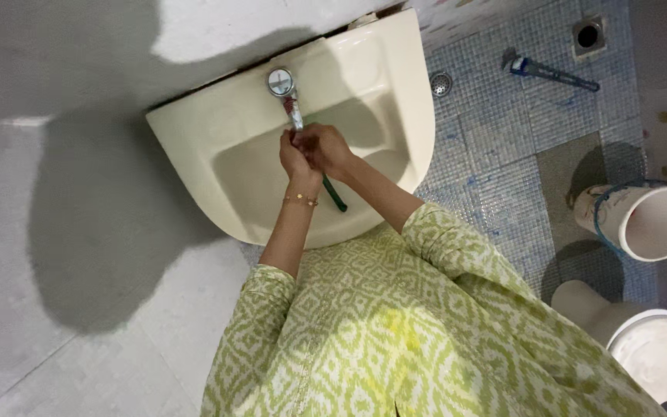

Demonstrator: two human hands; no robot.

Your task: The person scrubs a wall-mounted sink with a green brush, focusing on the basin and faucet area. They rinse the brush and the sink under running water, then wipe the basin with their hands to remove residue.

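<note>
Green-and-white patterned fabric of the person's tunic [395,324] filled the bottom of the head view, both sleeves reaching up toward a cream wall-mounted washbasin [233,123]. From the left sleeve, the bare forearm wore a thin gold bracelet [301,201] at the wrist. Left hand [296,157] and right hand [324,148] met over the bowl, pressed together just under the tap, fingers curled narrow around something small; what exactly lay between them could not be told. A dark green toothbrush-like handle [335,196] stuck out below the right hand, slanting down across the bowl, apparently gripped by that hand. Just beyond the hands, a chrome tap [281,83] with a round head stood on the back ledge of the basin, its spout [296,116] pointing down to the fingers. To the right, on the blue mosaic floor [503,139], stood two white buckets [654,220] near the person's side, one of them with a blue rim band. Farther off lay a blue-handled tool [553,73], a round floor drain [441,83] and a square drain [588,34] by the wall.
</note>
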